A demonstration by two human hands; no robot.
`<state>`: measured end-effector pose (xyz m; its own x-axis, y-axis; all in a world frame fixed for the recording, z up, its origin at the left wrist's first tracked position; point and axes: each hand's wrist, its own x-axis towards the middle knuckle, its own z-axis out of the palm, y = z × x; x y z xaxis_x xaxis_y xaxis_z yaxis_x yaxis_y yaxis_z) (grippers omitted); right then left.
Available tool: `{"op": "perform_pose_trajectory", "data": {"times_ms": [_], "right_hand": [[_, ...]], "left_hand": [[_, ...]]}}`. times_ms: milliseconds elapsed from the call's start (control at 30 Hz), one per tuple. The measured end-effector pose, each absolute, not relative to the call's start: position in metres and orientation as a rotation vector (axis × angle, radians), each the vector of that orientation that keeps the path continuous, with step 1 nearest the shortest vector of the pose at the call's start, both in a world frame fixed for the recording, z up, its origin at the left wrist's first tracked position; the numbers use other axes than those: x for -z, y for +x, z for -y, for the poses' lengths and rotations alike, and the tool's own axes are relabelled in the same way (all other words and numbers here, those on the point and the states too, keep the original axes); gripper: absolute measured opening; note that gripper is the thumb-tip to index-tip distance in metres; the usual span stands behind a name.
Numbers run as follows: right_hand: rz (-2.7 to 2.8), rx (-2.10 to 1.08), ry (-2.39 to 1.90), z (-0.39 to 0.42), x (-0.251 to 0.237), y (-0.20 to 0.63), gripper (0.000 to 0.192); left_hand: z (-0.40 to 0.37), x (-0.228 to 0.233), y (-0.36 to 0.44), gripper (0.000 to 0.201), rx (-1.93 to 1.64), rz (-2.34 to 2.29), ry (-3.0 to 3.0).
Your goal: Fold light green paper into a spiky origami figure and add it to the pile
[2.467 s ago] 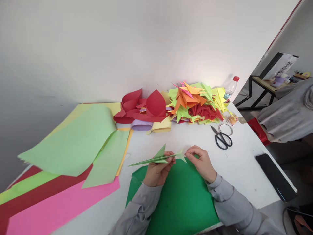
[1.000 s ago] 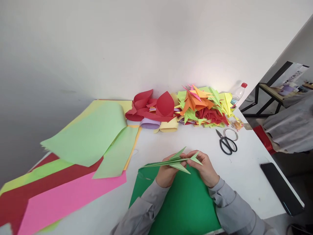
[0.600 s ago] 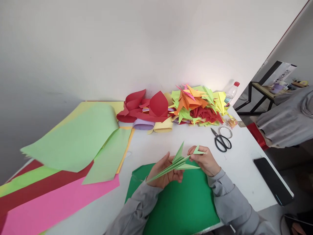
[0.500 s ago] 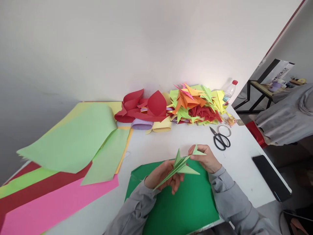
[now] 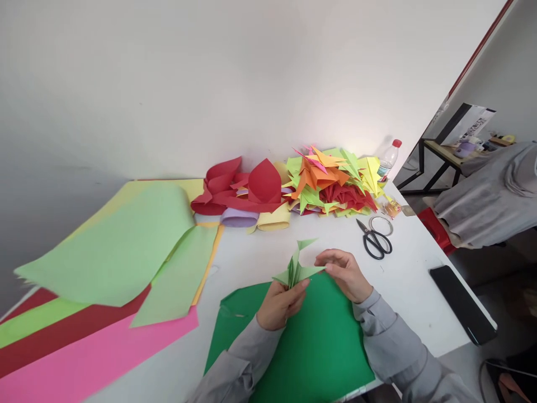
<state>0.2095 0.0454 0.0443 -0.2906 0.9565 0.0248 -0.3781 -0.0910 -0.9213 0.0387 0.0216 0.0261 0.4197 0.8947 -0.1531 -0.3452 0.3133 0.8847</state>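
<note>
I see the left grip [image 5: 277, 305] closed on the near end of the folded green paper [image 5: 295, 271], whose long axis points far. One wing spreads right toward the loosely curled right grip [image 5: 346, 275]; I can't tell if they touch.

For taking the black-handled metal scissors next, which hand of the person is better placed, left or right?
Probably the right hand: it is nearer the black-handled metal scissors and at most touches the edge of the folded light-green paper figure, which the left hand grips.
</note>
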Motion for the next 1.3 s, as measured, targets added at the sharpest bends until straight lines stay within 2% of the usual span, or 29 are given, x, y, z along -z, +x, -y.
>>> {"op": "perform_pose_trajectory", "data": {"times_ms": [133,300,600,933,1167,1300], "right_hand": [[1.210,-1.575,-0.697,-0.042,-0.044,0.206,0.026],[1.358,-1.371,-0.740,-0.041,-0.047,0.205,0.016],[1.539,-1.242,-0.828,-0.040,-0.056,0.210,0.016],[1.598,-1.049,-0.819,-0.036,-0.053,0.205,0.019],[1.689,-0.864,-0.891,-0.032,-0.057,0.202,0.009],[1.741,-0.716,-0.875,-0.029,-0.057,0.201,0.013]], "left_hand": [[-0.022,-0.029,0.038,0.065,-0.915,-0.773,0.897],[-0.022,-0.027,0.038,0.063,-0.898,-0.778,0.934],[-0.022,-0.018,0.035,0.064,-0.876,-0.774,0.977],[-0.021,-0.022,0.037,0.040,-0.945,-0.845,1.068],[-0.021,-0.021,0.035,0.045,-1.025,-0.797,1.022],[-0.022,-0.028,0.036,0.042,-1.081,-0.888,1.081]]}}
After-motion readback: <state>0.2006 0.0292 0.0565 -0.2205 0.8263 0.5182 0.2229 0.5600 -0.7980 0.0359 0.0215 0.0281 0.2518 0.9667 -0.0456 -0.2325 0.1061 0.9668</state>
